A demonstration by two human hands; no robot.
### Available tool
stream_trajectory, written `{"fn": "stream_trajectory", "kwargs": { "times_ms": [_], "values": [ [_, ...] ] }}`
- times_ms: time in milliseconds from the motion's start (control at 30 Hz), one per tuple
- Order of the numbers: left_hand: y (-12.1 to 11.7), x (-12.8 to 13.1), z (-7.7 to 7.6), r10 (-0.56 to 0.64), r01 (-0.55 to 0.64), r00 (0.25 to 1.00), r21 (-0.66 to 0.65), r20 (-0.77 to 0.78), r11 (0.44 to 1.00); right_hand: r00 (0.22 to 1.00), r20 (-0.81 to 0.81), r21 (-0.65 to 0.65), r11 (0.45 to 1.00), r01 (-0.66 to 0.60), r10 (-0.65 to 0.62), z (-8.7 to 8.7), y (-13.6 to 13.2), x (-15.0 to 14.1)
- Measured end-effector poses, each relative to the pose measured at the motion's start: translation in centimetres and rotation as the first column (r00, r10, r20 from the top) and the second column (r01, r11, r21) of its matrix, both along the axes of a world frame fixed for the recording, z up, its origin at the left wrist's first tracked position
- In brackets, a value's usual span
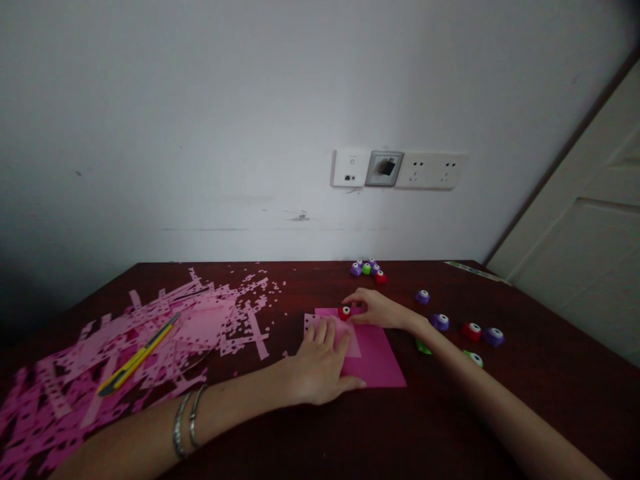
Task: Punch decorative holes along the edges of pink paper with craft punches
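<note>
Fingers of my right hand [377,311] pinched the red punch [345,312] just below frame centre — my left hand [319,368] lay spread on pale pink paper [355,348], left edge holed, lower-right corner seemingly uncut.

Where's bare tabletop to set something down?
Free: tabletop in front of the magenta sheet; farther back, between pink paper scraps and the clustered paper punches. Crowded: left, under scraps and utility knife; centre, around left hand and right hand; right, loose punches.
</note>
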State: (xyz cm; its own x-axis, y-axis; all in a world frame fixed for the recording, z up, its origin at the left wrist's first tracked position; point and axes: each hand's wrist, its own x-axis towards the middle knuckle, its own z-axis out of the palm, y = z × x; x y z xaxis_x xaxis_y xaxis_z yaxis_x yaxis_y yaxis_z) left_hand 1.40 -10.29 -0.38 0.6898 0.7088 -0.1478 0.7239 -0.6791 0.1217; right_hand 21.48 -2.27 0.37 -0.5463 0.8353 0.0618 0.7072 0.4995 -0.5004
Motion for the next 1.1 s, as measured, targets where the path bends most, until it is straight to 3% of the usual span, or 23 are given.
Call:
{"fn": "stream_trajectory", "kwargs": {
  "times_ms": [233, 1100],
  "values": [
    [-0.52, 0.17, 0.73, 0.006, -0.006, 1.0, -0.006, -0.012, 1.0, 0.998, -0.067, -0.012, 1.0, -0.016, 0.015, -0.6, 0.29, 0.07],
    [-0.13, 0.07, -0.21, -0.003, 0.003, 1.0, -0.022, -0.022, 1.0, 0.992, -0.121, -0.077, 0.996, -0.045, 0.036, -0.61, 0.58, 0.45]
  ]
}}
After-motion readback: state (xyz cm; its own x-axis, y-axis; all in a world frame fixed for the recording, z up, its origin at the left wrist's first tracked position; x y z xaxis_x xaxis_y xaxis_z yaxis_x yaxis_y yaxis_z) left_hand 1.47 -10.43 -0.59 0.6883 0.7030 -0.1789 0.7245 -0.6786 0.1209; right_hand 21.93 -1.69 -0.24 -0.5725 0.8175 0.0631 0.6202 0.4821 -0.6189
